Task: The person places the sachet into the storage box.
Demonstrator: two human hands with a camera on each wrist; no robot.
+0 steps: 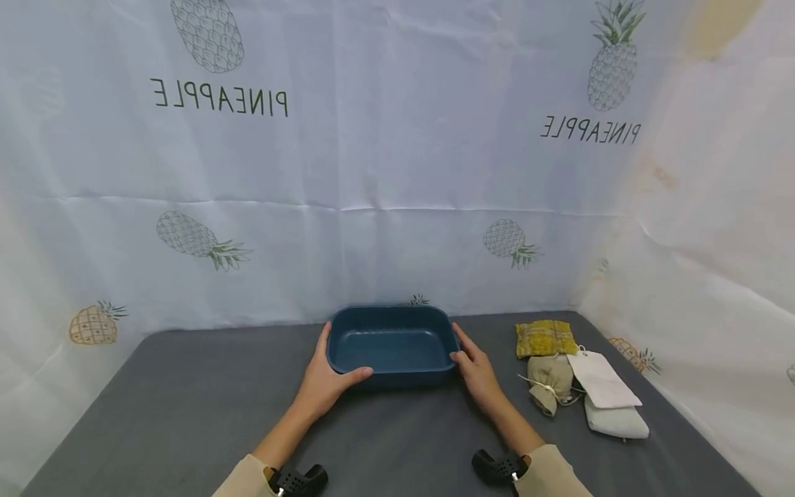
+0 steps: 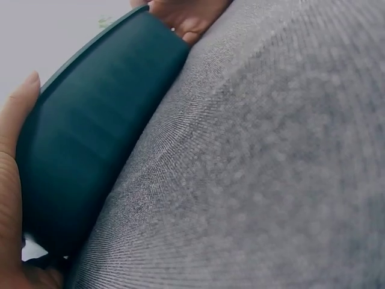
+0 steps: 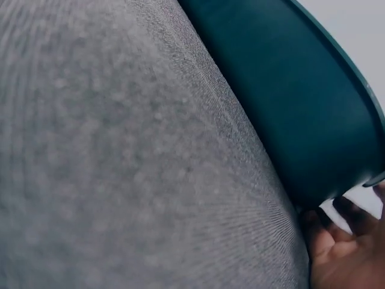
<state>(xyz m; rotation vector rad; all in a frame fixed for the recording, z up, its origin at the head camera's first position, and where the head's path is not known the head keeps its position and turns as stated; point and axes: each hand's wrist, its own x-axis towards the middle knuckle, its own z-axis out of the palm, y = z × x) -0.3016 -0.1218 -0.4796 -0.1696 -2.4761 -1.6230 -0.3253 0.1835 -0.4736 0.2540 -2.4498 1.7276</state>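
A dark blue rectangular plastic bin [image 1: 397, 379] with rounded corners sits near the table's back edge, its inside bare. My left hand [image 1: 326, 379] grips its left end, with the thumb along the front rim and the fingers around the side. At the opposite end my right hand [image 1: 479, 378] holds the bin, thumb at the front right corner. In the left wrist view the bin's ribbed outer wall [image 2: 96, 120] slants down to the grey cloth. The right wrist view shows the fingers [image 3: 355, 256] around the bin's lower end.
On the right of the grey table [image 1: 236, 386] lie a yellow patterned packet [image 1: 546, 338], a beige tied pouch [image 1: 549, 379], a white card-like piece [image 1: 602, 379] and a white pouch [image 1: 617, 422]. A pineapple-print curtain [image 1: 385, 255] hangs right behind the table.
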